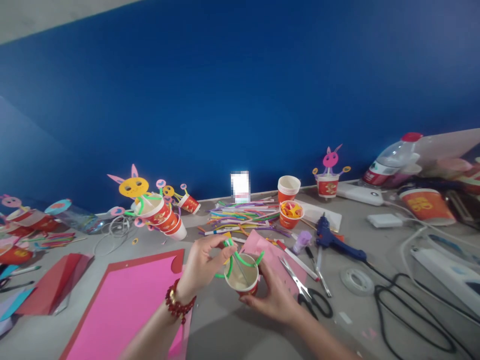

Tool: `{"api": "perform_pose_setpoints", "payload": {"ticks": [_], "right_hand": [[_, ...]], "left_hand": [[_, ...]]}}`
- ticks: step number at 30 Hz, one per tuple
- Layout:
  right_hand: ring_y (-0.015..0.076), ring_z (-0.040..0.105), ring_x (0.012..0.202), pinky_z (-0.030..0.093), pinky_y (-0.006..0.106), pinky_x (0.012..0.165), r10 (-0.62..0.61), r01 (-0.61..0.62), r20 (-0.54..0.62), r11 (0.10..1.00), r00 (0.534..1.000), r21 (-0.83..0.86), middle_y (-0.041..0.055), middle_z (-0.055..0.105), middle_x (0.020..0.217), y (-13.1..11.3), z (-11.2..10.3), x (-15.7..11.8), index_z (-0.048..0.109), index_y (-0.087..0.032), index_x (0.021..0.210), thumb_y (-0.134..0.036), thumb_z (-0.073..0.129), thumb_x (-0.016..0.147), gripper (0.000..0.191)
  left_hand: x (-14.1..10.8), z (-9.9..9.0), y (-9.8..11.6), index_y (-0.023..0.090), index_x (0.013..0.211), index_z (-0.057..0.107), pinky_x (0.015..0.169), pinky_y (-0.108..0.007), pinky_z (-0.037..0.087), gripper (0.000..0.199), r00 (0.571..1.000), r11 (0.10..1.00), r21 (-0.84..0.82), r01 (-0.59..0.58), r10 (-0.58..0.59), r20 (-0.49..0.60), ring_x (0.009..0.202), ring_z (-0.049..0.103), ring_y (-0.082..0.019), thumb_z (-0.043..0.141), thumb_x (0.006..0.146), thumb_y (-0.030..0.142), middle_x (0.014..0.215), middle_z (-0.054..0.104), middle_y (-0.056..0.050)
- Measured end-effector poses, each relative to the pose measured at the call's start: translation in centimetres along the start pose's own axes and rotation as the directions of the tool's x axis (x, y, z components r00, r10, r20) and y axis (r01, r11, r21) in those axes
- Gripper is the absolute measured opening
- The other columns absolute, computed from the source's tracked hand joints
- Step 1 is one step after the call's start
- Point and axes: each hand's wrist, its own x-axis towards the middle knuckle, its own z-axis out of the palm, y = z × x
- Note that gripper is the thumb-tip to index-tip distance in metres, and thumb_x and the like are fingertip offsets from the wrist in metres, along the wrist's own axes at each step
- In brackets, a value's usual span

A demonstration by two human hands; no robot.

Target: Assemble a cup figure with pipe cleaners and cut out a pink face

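My right hand (277, 297) is wrapped round the side of a red paper cup (253, 291), its pale open mouth tilted up towards me. Green pipe cleaners (245, 260) curve out over both sides of the rim. At the cup's far left edge, my left hand (202, 265) pinches the top of the green piece between thumb and fingers. A thin pale stick (241, 269) runs from that pinch down into the cup. Just right of the right hand lie black-handled scissors (303, 290) on a pink sheet (262, 245).
Loose pipe cleaners (243, 215) lie at the back, beside stacked cups (288, 187) and a cup of orange scraps (291, 212). To the right are a blue glue gun (339, 241), tape (357, 281) and cables. Pink paper (131, 305) and finished cup figures (152, 207) stand left.
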Motion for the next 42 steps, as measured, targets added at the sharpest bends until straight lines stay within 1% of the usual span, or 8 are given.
{"api": "perform_pose_setpoints", "payload": {"ticks": [4, 15, 23, 31, 34, 36, 38, 42], "right_hand": [[0.0337, 0.067, 0.107, 0.055, 0.041, 0.088, 0.010, -0.010, -0.003, 1.000, 1.000, -0.028, 0.0128, 0.070, 0.121, 0.2, 0.0, -0.1, 0.057, -0.020, 0.128, -0.039, 0.079, 0.069, 0.066], [0.0354, 0.067, 0.109, 0.054, 0.045, 0.091, 0.000, 0.000, 0.035, 1.000, 0.999, -0.008, 0.0148, 0.070, 0.122, -0.2, -0.3, 0.0, 0.055, -0.019, 0.131, -0.041, 0.078, 0.072, 0.068], [0.0360, 0.068, 0.107, 0.055, 0.045, 0.090, -0.032, 0.033, 0.030, 0.999, 0.999, -0.011, 0.0146, 0.071, 0.120, -0.1, -0.3, 0.0, 0.056, -0.020, 0.131, -0.042, 0.079, 0.070, 0.069], [0.0369, 0.067, 0.112, 0.055, 0.045, 0.091, -0.058, 0.060, 0.033, 0.997, 0.998, -0.053, 0.0157, 0.069, 0.124, 0.6, -0.1, -0.2, 0.052, -0.019, 0.136, -0.044, 0.078, 0.072, 0.074], [0.0372, 0.066, 0.113, 0.054, 0.045, 0.092, -0.062, 0.063, 0.032, 0.997, 0.998, -0.043, 0.0163, 0.068, 0.126, 0.5, -0.1, -0.2, 0.052, -0.020, 0.136, -0.044, 0.079, 0.072, 0.073], [0.0371, 0.066, 0.114, 0.054, 0.045, 0.093, -0.052, 0.053, 0.019, 0.998, 0.998, -0.024, 0.0163, 0.068, 0.125, 0.6, -0.1, -0.2, 0.054, -0.019, 0.134, -0.043, 0.079, 0.072, 0.070], [0.0359, 0.065, 0.115, 0.054, 0.044, 0.095, -0.049, 0.049, -0.001, 0.998, 0.999, 0.027, 0.0154, 0.068, 0.126, 0.8, 0.1, -0.3, 0.055, -0.020, 0.133, -0.041, 0.079, 0.074, 0.068], [0.0336, 0.064, 0.117, 0.055, 0.040, 0.094, -0.048, 0.057, -0.059, 0.983, 0.997, 0.172, 0.0155, 0.065, 0.129, 1.5, 0.8, -0.6, 0.051, -0.021, 0.137, -0.046, 0.078, 0.077, 0.071]], "left_hand": [[0.0, 0.1, -0.2, 0.019, 0.094, 0.074, 0.080, -0.026, 0.050, 0.024, 1.000, 0.998, -0.058, 0.025, -0.026, -0.010, 0.087, 0.069, -0.021, 0.061, 0.093, 0.039, 0.093, 0.076, -0.006], [-0.2, 0.3, -0.6, 0.017, 0.087, 0.072, 0.074, -0.026, 0.051, 0.024, 0.998, 0.979, -0.198, 0.053, -0.047, 0.035, 0.080, 0.067, -0.020, 0.065, 0.091, 0.039, 0.085, 0.074, -0.007], [-0.2, 0.6, -0.7, 0.017, 0.086, 0.071, 0.072, -0.026, 0.051, 0.018, 0.998, 0.937, -0.345, 0.056, -0.067, -0.021, 0.079, 0.064, -0.018, 0.072, 0.086, 0.035, 0.085, 0.069, -0.006], [-0.6, 0.4, -0.2, 0.018, 0.082, 0.070, 0.076, -0.029, 0.049, 0.017, 0.997, 0.974, -0.216, -0.063, 0.053, -0.051, 0.080, 0.065, -0.019, 0.067, 0.090, 0.032, 0.083, 0.071, -0.005], [-0.6, 0.2, 0.0, 0.020, 0.089, 0.072, 0.081, -0.031, 0.050, 0.016, 0.999, 0.982, -0.183, -0.042, 0.041, -0.011, 0.085, 0.066, -0.020, 0.066, 0.092, 0.033, 0.089, 0.073, -0.006], [-0.6, -0.2, 0.0, 0.022, 0.110, 0.070, 0.088, -0.034, 0.050, 0.027, 0.998, 0.978, -0.207, -0.019, 0.030, 0.048, 0.096, 0.066, -0.023, 0.067, 0.091, 0.041, 0.103, 0.073, -0.009], [-0.9, -0.7, -0.3, 0.024, 0.134, 0.058, 0.096, -0.039, 0.049, 0.057, 0.994, 0.959, -0.282, -0.027, 0.054, 0.090, 0.110, 0.062, -0.028, 0.067, 0.087, 0.055, 0.123, 0.066, -0.013], [-3.1, -0.5, -2.3, 0.025, 0.151, 0.033, 0.108, -0.049, 0.042, 0.086, 0.998, 0.912, -0.407, -0.053, 0.059, 0.002, 0.132, 0.048, -0.036, 0.056, 0.084, 0.073, 0.149, 0.044, -0.018]]}}
